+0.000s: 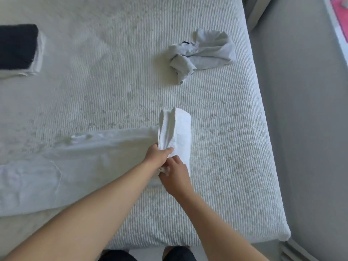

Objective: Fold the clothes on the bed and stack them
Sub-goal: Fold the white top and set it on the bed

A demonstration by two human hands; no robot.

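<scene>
A long white garment (75, 159) lies stretched across the bed from the left edge toward the middle. Its right end (175, 129) is turned up and doubled over. My left hand (158, 155) pinches that raised end near its lower edge. My right hand (175, 176) grips the same cloth just below and beside the left hand. A crumpled light grey garment (203, 53) lies unfolded farther back on the right. At the far left a folded stack (18, 48) has a dark piece on top of a white one.
The white textured bed cover (226, 166) ends at a right edge and a near corner (282, 234). Grey floor (310, 147) runs along the right. A pink and white object (339, 19) sits at the top right corner.
</scene>
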